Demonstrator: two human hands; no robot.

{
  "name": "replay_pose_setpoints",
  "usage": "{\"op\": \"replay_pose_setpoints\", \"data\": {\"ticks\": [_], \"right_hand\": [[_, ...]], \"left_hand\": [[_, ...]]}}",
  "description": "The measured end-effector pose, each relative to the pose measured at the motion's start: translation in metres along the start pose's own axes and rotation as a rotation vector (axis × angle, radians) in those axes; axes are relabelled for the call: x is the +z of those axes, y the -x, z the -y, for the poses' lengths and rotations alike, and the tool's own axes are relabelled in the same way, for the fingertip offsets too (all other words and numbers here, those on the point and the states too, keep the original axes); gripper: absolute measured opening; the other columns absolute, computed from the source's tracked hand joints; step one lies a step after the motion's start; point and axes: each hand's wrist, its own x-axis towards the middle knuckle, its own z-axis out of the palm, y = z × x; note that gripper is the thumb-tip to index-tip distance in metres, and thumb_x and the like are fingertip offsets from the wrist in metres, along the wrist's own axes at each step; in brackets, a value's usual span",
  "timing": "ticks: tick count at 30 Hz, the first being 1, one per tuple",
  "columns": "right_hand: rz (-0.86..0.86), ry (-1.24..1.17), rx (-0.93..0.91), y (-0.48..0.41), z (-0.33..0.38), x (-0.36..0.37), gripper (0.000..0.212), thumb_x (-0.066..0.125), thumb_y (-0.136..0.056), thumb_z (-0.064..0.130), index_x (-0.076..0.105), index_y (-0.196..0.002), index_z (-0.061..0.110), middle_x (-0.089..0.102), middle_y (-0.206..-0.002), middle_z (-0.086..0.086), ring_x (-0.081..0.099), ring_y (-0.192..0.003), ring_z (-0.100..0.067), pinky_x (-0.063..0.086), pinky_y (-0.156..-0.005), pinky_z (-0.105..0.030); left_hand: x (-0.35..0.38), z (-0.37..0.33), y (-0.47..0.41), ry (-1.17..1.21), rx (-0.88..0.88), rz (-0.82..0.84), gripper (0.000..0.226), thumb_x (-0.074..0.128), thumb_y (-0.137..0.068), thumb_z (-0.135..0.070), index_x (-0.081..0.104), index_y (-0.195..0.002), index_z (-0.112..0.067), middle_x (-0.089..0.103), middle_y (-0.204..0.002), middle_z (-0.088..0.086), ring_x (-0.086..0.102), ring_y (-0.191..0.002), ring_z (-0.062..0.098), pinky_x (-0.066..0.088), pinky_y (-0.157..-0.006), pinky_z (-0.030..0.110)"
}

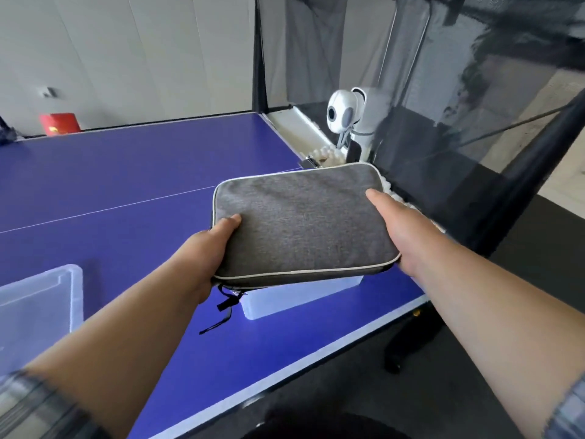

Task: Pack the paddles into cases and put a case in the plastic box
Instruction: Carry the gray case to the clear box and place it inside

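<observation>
L hand (211, 248) + R hand (402, 231) gripping grey case (300, 221) (no logo legible) | above plastic box (300, 296)

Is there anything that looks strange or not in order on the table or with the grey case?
Nothing looks damaged or spilled. The grey case is held level by the left hand and right hand above a clear plastic box; only its black strap dangles loose below.

The grey case (300, 223), held in both hands, hung over the clear plastic box (300, 296) and covered most of it. To the left the blue bench (110, 185) lay open up to a clear lid (41, 299). Black netting (474, 137) and a white ball machine (348, 112) closed the right side.
</observation>
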Motion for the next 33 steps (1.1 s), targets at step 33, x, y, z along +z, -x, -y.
{"op": "replay_pose_setpoints", "data": {"ticks": [33], "right_hand": [[0.388,0.406,0.525,-0.314,-0.127,0.062,0.057,0.057,-0.076,0.055,0.06,-0.124,0.023,0.068,-0.119,-0.007,0.066,-0.105,-0.032,0.051,-0.099,-0.05]], "left_hand": [[0.104,0.108,-0.21,-0.031,-0.673,-0.433,0.024,0.058,-0.08,-0.042,0.055,-0.087,-0.02,0.058,-0.088,0.0,0.054,-0.075,0.018,0.036,-0.057,0.029]]}}
